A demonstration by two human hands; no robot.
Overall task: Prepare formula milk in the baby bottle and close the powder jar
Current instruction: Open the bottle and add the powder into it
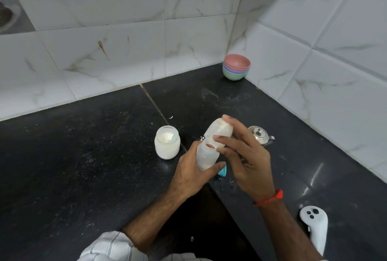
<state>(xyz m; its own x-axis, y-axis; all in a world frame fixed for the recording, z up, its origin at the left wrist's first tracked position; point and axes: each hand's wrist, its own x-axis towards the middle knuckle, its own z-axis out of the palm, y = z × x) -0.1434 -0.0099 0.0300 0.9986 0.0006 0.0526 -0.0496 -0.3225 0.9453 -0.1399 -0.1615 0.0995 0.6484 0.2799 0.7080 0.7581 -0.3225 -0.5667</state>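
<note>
Black speckled counter (83, 166), corner of white marbled tile walls (125, 40). Baby bottle (206, 156) held off counter, tilted, top leaning away and to the right. Left hand (190, 173) wrapped round lower half of bottle, thumb across front, fingers behind; closed grip. Right hand (245, 154) at upper half of bottle, fingers spread and curled round cap end (218, 133), fingertips touching it, not fully closed. Could not tell whether cap end seated or loose. Milky white contents inside bottle, walls cloudy. Bottle sat between both hands, left hand below and left, right hand right and slightly above. Red thread band (270, 198) on right wrist. Striped sleeve (111, 248) on left arm, pushed up.

Powder jar (167, 142) stood upright on counter just left of left hand, apart from it, no lid on, white powder visible inside. Small blue item (223, 171) on counter directly under hands, mostly hidden, could not tell what. Steel kettle (260, 136) beyond right hand, partly hidden by its fingers. Stacked bowls (236, 67), pink on top, far behind hands in wall corner. White controller (315, 225) on counter, near side of right forearm, well apart from bottle. Powder specks scattered on counter near hands.
</note>
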